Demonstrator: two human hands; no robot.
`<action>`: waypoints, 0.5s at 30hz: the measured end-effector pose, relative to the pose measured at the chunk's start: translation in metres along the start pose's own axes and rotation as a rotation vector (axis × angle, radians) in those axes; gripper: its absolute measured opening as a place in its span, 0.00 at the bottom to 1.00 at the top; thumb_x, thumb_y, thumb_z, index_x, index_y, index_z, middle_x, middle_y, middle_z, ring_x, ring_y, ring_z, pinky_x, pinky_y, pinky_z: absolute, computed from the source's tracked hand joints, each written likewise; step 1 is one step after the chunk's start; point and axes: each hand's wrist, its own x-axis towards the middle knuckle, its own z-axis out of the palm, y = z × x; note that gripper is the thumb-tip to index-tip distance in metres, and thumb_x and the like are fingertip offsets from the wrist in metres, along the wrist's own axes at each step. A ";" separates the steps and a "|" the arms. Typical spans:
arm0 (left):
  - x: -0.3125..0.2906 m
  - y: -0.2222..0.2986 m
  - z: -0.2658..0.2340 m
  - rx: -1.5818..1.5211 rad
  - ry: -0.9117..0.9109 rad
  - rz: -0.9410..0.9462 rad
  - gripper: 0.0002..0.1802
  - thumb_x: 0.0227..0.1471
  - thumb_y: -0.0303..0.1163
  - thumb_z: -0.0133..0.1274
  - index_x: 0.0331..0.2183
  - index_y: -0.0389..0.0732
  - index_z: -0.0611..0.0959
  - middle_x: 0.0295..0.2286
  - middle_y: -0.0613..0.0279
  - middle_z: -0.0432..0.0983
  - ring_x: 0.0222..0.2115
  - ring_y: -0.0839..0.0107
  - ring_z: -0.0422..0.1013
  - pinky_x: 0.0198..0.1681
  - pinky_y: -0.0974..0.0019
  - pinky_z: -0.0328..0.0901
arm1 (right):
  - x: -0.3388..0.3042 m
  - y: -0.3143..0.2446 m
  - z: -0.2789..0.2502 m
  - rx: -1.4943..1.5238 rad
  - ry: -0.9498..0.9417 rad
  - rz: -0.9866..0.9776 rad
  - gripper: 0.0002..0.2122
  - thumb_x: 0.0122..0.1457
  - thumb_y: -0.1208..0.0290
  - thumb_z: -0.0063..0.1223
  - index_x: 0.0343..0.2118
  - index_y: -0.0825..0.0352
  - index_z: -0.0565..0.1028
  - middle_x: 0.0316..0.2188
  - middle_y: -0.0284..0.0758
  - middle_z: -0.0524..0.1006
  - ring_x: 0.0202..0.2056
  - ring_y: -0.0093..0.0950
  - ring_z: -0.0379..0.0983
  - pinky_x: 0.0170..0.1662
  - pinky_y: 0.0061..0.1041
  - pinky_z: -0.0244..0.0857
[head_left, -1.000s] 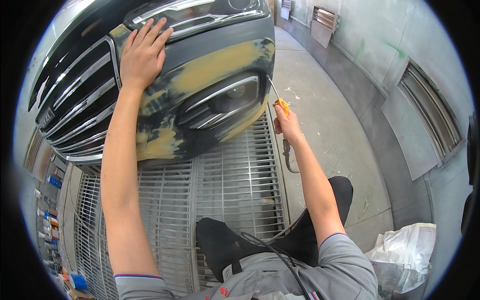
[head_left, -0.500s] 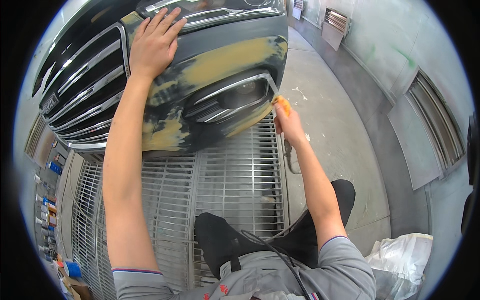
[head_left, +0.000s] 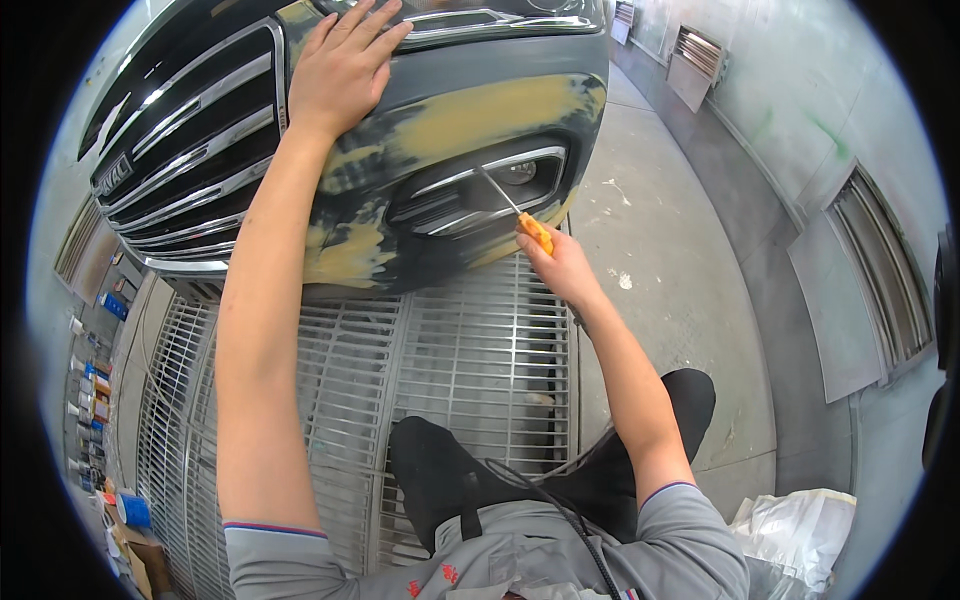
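I found the orange-handled tool [head_left: 536, 230] near frame centre, its handle gripped by the right hand [head_left: 560, 268]; I judged it light, stiff-stemmed and best held there. The left hand [head_left: 343, 85] lay spread on the car front [head_left: 455, 117], upper centre. The grille [head_left: 205, 131], upper left, carried a lettered badge [head_left: 112, 175]; red marks [head_left: 450, 573] showed on the shirt [head_left: 520, 550].

floor [head_left: 700, 340]: grey | beside: slatted metal grating [head_left: 475, 345] | on floor: white splotches [head_left: 626, 282]

At lower right, crumpled whitish plastic sheeting [head_left: 805, 530]. At right, a louvred wall vent [head_left: 884, 265] with a grey panel [head_left: 828, 315] beside it. At lower left, a blue roll [head_left: 134, 511] near a brown cardboard box [head_left: 152, 566]. Across lower centre, slatted metal floor grating [head_left: 398, 375].
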 end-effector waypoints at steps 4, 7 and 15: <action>0.001 -0.001 -0.002 0.004 0.010 0.008 0.25 0.62 0.35 0.56 0.59 0.62 0.82 0.65 0.80 0.71 0.66 0.70 0.65 0.69 0.55 0.59 | 0.000 -0.024 -0.003 -0.038 0.010 0.150 0.20 0.70 0.54 0.59 0.54 0.65 0.80 0.24 0.26 0.74 0.25 0.20 0.67 0.33 0.28 0.66; 0.000 -0.002 -0.004 0.002 0.009 0.006 0.25 0.62 0.34 0.56 0.60 0.62 0.81 0.65 0.80 0.70 0.66 0.69 0.65 0.69 0.55 0.58 | -0.011 -0.038 0.010 -0.085 -0.054 0.000 0.21 0.70 0.53 0.59 0.56 0.65 0.79 0.27 0.31 0.78 0.29 0.23 0.72 0.37 0.30 0.69; 0.005 0.000 -0.019 -0.137 -0.037 -0.003 0.26 0.49 0.33 0.62 0.53 0.49 0.85 0.62 0.61 0.74 0.66 0.56 0.65 0.69 0.46 0.57 | -0.020 -0.058 0.010 -0.080 -0.150 0.168 0.28 0.70 0.49 0.55 0.64 0.65 0.70 0.40 0.55 0.83 0.44 0.52 0.82 0.49 0.42 0.74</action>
